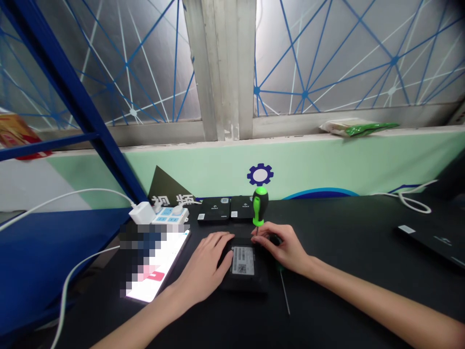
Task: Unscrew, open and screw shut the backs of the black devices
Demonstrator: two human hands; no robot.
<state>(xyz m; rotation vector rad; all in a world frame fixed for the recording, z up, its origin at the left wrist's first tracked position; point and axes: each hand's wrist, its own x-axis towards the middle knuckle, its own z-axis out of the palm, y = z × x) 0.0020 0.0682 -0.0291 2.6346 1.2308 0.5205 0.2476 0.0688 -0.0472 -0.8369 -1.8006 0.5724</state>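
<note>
A small black box (242,271) with a white label on top lies on the black table (345,252) in front of me. My left hand (203,266) rests flat on the box's left side, fingers stretched out along its edge. My right hand (285,245) is pinched around the shaft of a green-and-black screwdriver (260,206), which stands upright with its tip at the far right corner of the box.
A lit phone (156,266) lies left of the box, with a white power strip (165,215) and white cables behind it. Two more black boxes (225,209) sit at the back. A thin metal rod (284,293) lies by my right wrist. A dark flat device (436,242) lies far right.
</note>
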